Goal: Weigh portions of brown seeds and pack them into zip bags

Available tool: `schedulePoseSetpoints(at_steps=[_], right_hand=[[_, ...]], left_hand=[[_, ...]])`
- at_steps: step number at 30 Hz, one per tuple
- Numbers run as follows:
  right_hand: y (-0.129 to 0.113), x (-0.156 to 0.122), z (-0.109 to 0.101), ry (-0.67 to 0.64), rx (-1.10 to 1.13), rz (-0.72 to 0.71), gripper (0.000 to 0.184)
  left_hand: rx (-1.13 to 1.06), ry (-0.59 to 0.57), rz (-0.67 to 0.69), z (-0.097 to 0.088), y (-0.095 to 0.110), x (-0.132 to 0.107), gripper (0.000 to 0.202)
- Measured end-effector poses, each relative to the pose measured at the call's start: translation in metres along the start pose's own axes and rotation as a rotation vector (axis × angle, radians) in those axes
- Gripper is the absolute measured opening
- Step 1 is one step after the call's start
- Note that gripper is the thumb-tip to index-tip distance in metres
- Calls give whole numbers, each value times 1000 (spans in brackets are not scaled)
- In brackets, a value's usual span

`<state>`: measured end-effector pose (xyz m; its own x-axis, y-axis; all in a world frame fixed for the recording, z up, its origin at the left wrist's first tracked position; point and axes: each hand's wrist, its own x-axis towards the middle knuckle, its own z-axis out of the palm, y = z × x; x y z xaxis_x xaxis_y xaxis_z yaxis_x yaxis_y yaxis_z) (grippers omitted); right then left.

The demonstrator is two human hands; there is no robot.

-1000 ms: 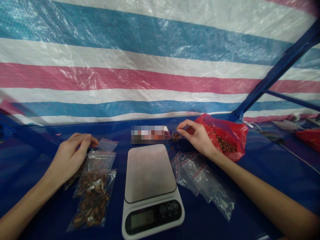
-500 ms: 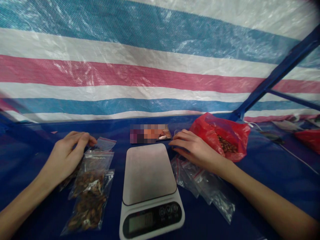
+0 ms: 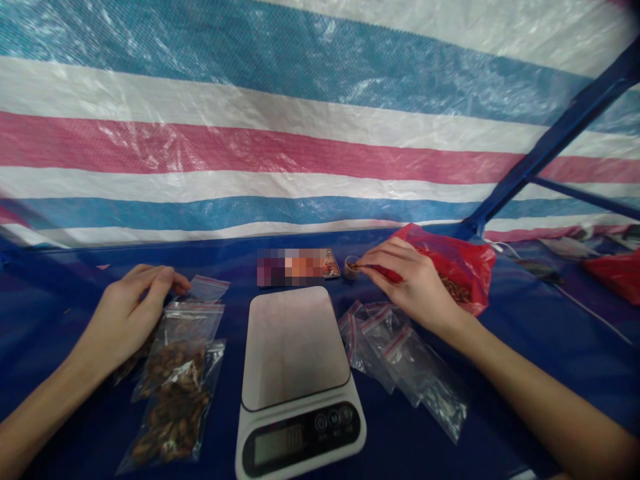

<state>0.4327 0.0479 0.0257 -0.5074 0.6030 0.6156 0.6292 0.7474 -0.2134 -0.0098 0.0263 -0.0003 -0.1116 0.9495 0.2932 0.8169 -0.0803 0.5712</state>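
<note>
Blue plastic desk point(image 3: 505, 387) under a striped woven tarp point(image 3: 320, 133), seen from the head cam. R hand point(image 3: 413, 287) sits at a tiny round cup point(image 3: 351, 268) w/ its fingers point(image 3: 383, 257) in a narrow pinch at the cup's mouth; can't tell if they hold anything. Cup is just beside a red plastic bag point(image 3: 465, 267) of brown nuts point(image 3: 454, 290). L hand point(image 3: 127, 320) has fingers point(image 3: 167, 277) curled loose by a small zip bag point(image 3: 207, 289), nothing clearly held. Filled zip bags point(image 3: 173, 393) lie just below it, slick empties point(image 3: 400, 353) on the right. Risk: cup looks light, so a bump could tip it & scatter nuts; crinkly bags could slide against the white kitchen scale point(image 3: 293, 347).
</note>
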Motion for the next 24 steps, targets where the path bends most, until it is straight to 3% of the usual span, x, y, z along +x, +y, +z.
schedulePoseSetpoints(at_steps=[6,8,11,14,17,19,24], right_hand=[[12,-2,8,49,34,144,12],[16,1,-2,100,-14,192,16],[34,3,-37,116,-143,322,20],[67,-10,-73,-129,-137,470,14],[95,-35,-84,-396,-86,448,21],[104,-47,-77,-450,-72,382,24],[102,-53,-60,-433,-22,298,24]], left_hand=[[1,-3,-4,0,0,0,50],[11,-11,-4,0,-1,1,49],[25,-6,7,-1,-2,1,50],[28,16,27,0,-4,1,49],[14,25,34,0,-5,0,47],[6,12,41,0,-4,0,47],[8,-7,54,0,-2,1,48]])
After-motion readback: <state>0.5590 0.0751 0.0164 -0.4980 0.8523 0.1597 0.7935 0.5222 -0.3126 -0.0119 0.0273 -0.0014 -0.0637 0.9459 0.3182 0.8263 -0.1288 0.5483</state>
